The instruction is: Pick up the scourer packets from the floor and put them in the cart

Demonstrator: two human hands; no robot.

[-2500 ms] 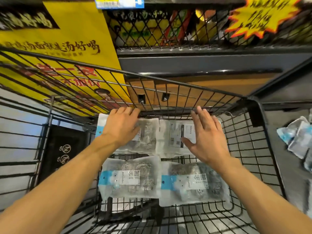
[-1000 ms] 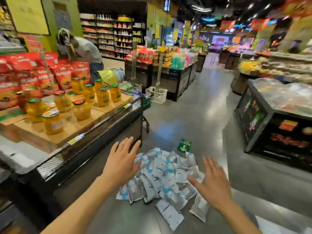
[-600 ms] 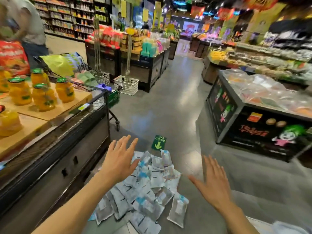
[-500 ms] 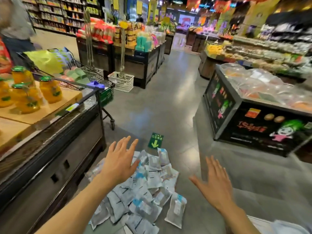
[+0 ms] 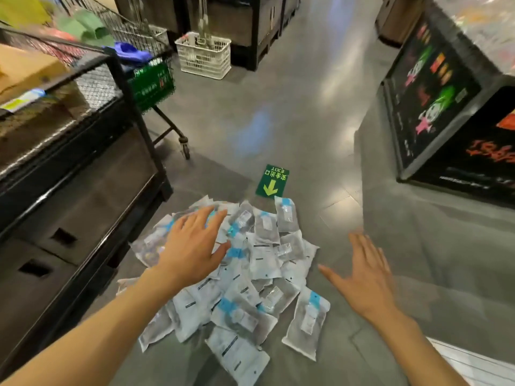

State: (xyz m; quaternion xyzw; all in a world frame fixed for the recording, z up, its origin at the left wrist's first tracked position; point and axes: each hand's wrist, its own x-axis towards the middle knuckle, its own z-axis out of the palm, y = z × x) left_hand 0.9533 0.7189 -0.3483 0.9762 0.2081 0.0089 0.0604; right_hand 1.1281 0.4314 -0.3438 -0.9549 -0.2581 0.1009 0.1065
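Both hands point(image 5: 192, 246) spread, empty, seemingly above heaped scourer packets point(image 5: 262, 263).

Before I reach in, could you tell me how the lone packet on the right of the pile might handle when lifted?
The lone packet looks like a soft plastic pouch, so it will probably flex. Its glossy film may be slippery. It lies flat, so rolling seems unlikely.

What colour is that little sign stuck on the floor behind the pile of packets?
The floor sign is green with a yellow-green arrow and lettering, clear in the head view.
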